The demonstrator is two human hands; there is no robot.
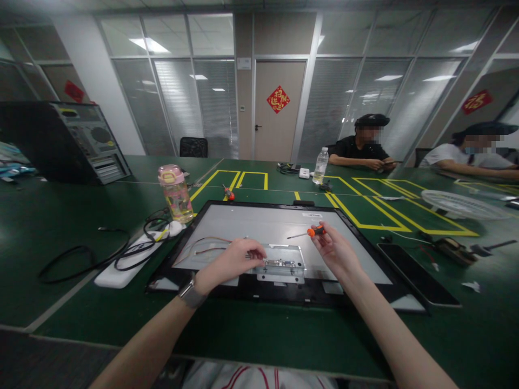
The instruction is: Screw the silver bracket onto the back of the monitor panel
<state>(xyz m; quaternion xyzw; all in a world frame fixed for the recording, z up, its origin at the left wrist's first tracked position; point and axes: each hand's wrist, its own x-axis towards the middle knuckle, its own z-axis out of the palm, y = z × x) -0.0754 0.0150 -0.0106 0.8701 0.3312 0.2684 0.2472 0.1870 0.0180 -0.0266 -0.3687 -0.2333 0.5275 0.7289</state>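
A monitor panel (259, 219) with a black frame lies flat on the table, its silvery back up. On its near part sits a metal bracket (284, 278) with a row of ports along it. My left hand (239, 256), a watch on its wrist, bends its fingers in a pinch at the bracket's left end; what is between them is hidden. Thin wires (206, 241) run left from there. In my right hand (334, 248) is a screwdriver (316, 231) with an orange and black handle. Its shaft points left, raised above the panel and apart from the bracket.
On the left are a white power strip (130, 265), black cables and a pink-lidded bottle (176, 194). Another screwdriver (229, 193) lies beyond the panel. A dark flat slab (416, 274) lies at right. Two people sit across the table, near a water bottle (320, 166). A computer case (60, 143) stands far left.
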